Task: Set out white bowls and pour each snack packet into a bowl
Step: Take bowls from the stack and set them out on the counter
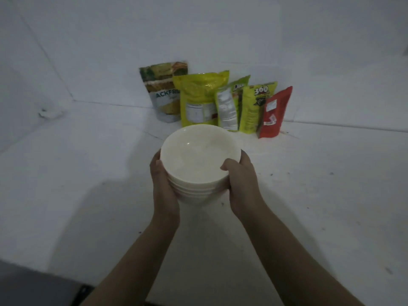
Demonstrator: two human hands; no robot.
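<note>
A stack of several white bowls (198,160) is held above the white table, nested one inside another. My left hand (164,188) grips the stack's left side and my right hand (241,184) grips its right side, thumb over the top rim. Behind the stack, several snack packets stand upright in a row against the wall: a jackfruit pouch (164,91), a yellow-green pouch (198,98), a green packet (229,104), a yellow "360" packet (254,107) and a red packet (274,111).
The white table (88,184) meets white walls at the back and left. A small pale object (47,112) lies near the left corner. The table's front edge (44,272) drops to a dark floor at lower left.
</note>
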